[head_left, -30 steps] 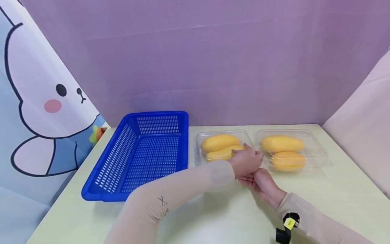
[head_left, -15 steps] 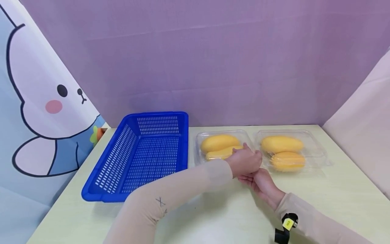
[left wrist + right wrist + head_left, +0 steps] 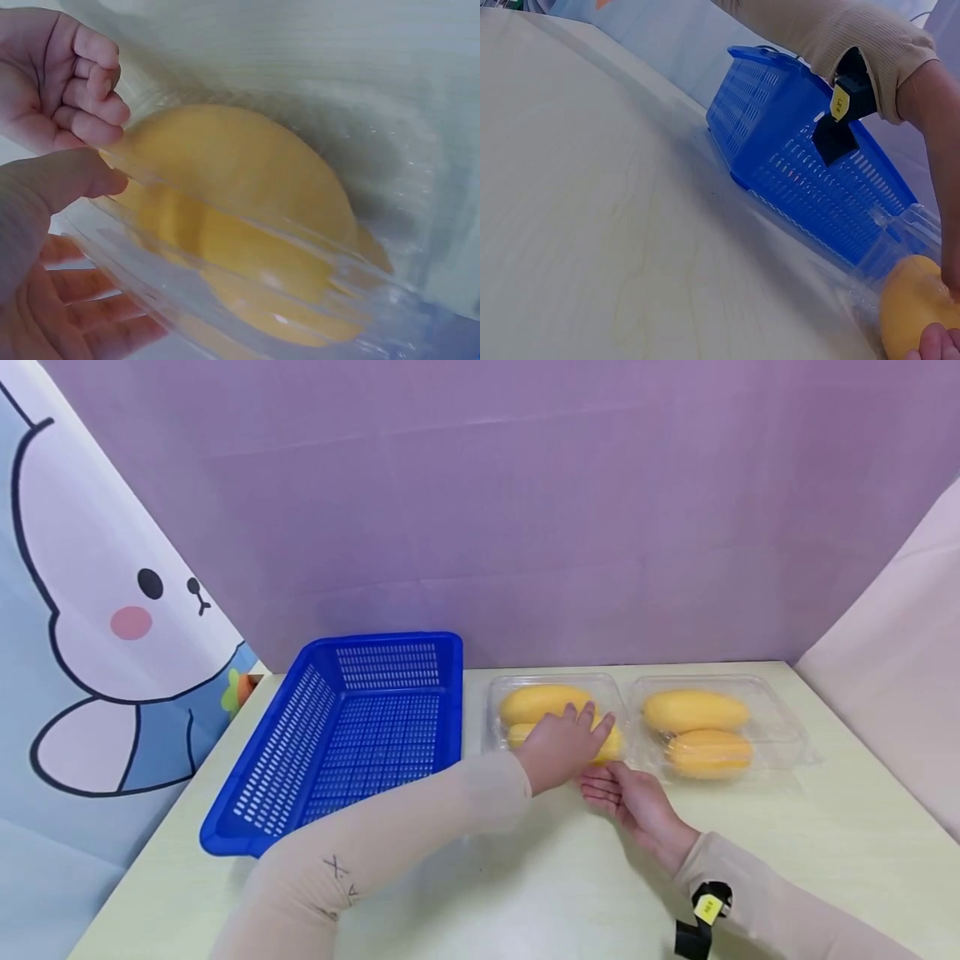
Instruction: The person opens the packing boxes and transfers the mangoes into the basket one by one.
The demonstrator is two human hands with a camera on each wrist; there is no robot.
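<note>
A clear plastic box (image 3: pixel 495 693) holds yellow mangoes (image 3: pixel 543 703), one behind the other. My left hand (image 3: pixel 558 747) lies across its front part, with fingers spread over the lid. In the left wrist view, the left thumb (image 3: pixel 82 180) touches the box's edge and the fingers (image 3: pixel 97 300) stretch over the clear plastic. My right hand (image 3: pixel 637 806) is palm up at the box's front right corner, its fingers loosely bent; whether they bear on the plastic is unclear. The left hand partly hides the front mango (image 3: pixel 609 745).
Left of the box stands a blue perforated basket (image 3: pixel 386 735). On the right is a second clear box (image 3: pixel 776 727) with yellow mangoes (image 3: pixel 693 712) inside. A purple cloth (image 3: pixel 495 527) hangs behind the pale table (image 3: pixel 570 893).
My left hand has moved left from the right hand, its fingers now spread over the lid. The left box has shifted slightly right. My right hand has barely moved.
</note>
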